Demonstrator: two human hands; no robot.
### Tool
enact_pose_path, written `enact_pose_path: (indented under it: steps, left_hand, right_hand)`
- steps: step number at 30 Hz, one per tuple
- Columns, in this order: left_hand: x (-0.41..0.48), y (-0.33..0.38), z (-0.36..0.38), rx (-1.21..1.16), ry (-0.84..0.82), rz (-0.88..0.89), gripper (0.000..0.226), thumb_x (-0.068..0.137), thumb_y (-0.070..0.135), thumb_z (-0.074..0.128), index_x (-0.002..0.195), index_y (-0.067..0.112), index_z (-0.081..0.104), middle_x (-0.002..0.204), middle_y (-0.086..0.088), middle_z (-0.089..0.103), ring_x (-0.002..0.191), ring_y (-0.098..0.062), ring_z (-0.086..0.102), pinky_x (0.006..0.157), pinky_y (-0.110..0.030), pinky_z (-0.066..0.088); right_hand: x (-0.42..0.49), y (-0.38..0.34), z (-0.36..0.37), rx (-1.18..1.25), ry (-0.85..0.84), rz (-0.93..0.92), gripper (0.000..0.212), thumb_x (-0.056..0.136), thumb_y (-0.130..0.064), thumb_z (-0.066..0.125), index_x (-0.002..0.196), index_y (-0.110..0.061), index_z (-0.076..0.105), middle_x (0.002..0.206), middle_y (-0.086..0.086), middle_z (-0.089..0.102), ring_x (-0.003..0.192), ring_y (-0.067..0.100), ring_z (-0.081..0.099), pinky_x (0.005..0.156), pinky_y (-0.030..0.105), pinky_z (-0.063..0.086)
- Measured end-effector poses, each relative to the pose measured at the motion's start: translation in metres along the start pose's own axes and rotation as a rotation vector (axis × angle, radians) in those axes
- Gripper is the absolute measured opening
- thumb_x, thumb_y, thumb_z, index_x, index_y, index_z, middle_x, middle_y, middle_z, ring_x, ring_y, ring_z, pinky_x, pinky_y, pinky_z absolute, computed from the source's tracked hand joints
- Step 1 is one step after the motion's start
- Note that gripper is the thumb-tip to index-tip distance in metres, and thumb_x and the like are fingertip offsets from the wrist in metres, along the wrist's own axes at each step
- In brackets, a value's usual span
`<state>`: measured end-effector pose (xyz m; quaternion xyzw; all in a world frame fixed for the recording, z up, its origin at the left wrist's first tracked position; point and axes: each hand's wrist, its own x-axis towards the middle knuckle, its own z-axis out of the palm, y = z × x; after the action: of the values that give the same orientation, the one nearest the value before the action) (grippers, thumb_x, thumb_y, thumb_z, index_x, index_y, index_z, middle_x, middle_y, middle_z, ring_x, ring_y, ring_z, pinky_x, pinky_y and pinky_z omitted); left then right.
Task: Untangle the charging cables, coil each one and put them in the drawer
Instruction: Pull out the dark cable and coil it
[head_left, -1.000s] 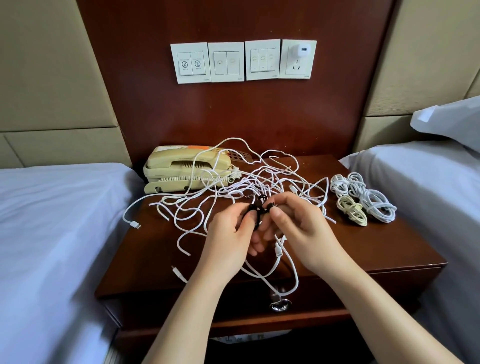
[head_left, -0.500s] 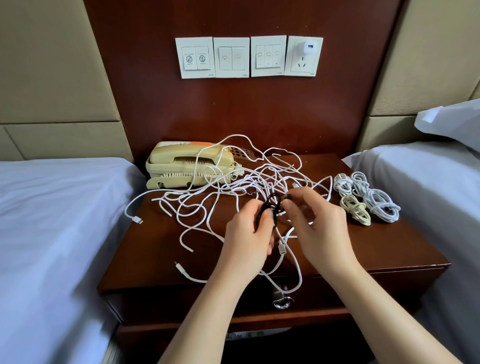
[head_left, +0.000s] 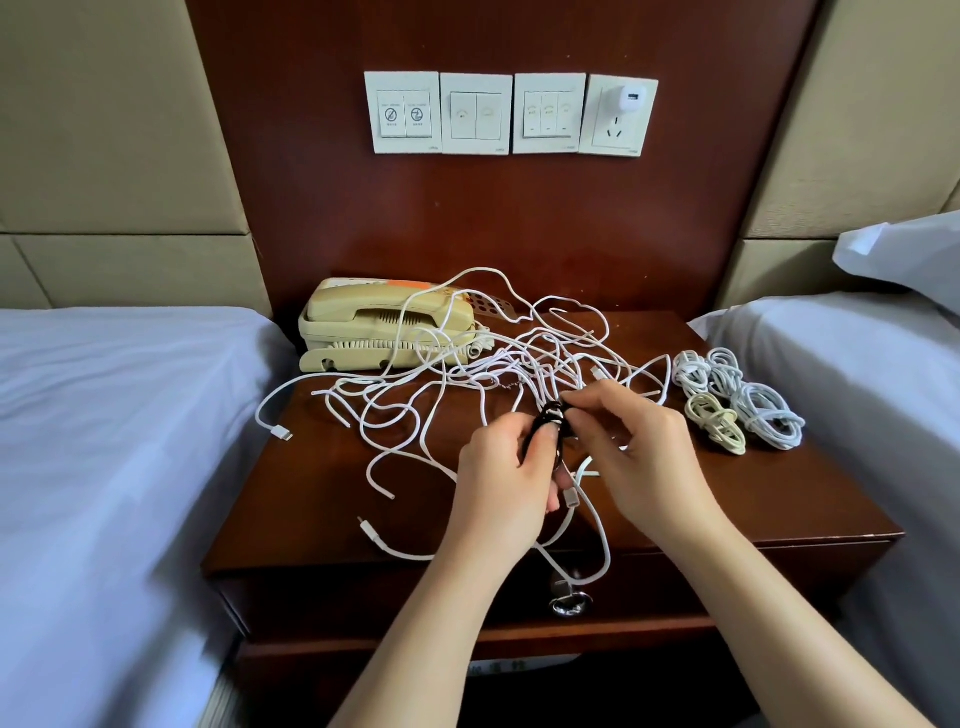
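A tangle of white charging cables (head_left: 467, 379) sprawls over the dark wooden nightstand (head_left: 753, 499). My left hand (head_left: 506, 480) grips a small coil of black cable (head_left: 550, 423) above the middle of the top. My right hand (head_left: 631, 449) pinches the top of that same black coil with thumb and forefinger. White strands hang from between my hands down over the front edge. Three coiled cables (head_left: 737, 405) lie together at the right side of the top. The drawer (head_left: 363, 597) below is closed, its metal pull (head_left: 570, 605) at the centre.
A beige telephone (head_left: 379, 325) stands at the back left, with cables draped over it. Beds with white sheets (head_left: 104, 441) flank the nightstand on both sides. Wall switches and a socket holding a white charger (head_left: 628, 98) sit on the wood panel above.
Both hands lifted a little and moved away from me with the black coil. My right hand's fingers shifted onto the coil's top.
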<state>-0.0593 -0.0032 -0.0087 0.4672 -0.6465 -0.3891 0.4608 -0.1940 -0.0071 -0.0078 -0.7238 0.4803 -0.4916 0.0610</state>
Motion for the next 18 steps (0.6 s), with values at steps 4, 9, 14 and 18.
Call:
enact_pose_path:
  steps: [4, 9, 14, 18]
  left_hand:
    - [0.000, -0.001, -0.005, 0.011, -0.009, 0.003, 0.029, 0.097, 0.018, 0.045, 0.072, 0.009, 0.058, 0.053, 0.003, 0.058, 0.040, -0.005, 0.045, 0.047, -0.017, 0.038]
    - [0.002, -0.001, -0.009, -0.044, -0.048, -0.050, 0.028, 0.098, 0.017, 0.044, 0.081, 0.002, 0.061, 0.051, 0.003, 0.056, 0.039, -0.006, 0.042, 0.046, -0.019, 0.037]
    - [0.003, -0.003, -0.014, -0.258, -0.127, -0.220, 0.030, 0.100, 0.014, 0.040, 0.080, 0.000, 0.058, 0.048, 0.002, 0.048, 0.037, -0.007, 0.031, 0.042, -0.021, 0.028]
    - [0.000, 0.000, -0.021, -0.352, -0.197, -0.340, 0.028, 0.101, 0.016, 0.039, 0.083, 0.002, 0.054, 0.049, 0.004, 0.038, 0.039, -0.005, 0.025, 0.041, -0.017, 0.022]
  right_hand:
    - [0.000, -0.003, -0.004, 0.019, -0.138, 0.023, 0.020, 0.090, -0.003, 0.059, 0.096, -0.018, 0.070, 0.077, -0.019, 0.065, 0.077, 0.001, 0.063, 0.069, 0.012, 0.047]
    - [0.001, -0.005, -0.008, 0.008, -0.225, 0.015, 0.019, 0.089, -0.001, 0.059, 0.094, -0.017, 0.069, 0.076, -0.011, 0.067, 0.074, 0.003, 0.063, 0.068, 0.012, 0.047]
    - [0.000, -0.006, -0.009, -0.118, -0.292, -0.091, 0.015, 0.088, -0.006, 0.061, 0.095, -0.016, 0.068, 0.079, -0.013, 0.064, 0.077, 0.003, 0.058, 0.066, 0.011, 0.042]
    - [-0.004, -0.007, -0.006, -0.164, -0.342, -0.147, 0.013, 0.088, -0.015, 0.054, 0.094, -0.014, 0.066, 0.079, -0.009, 0.063, 0.074, 0.008, 0.057, 0.066, 0.019, 0.042]
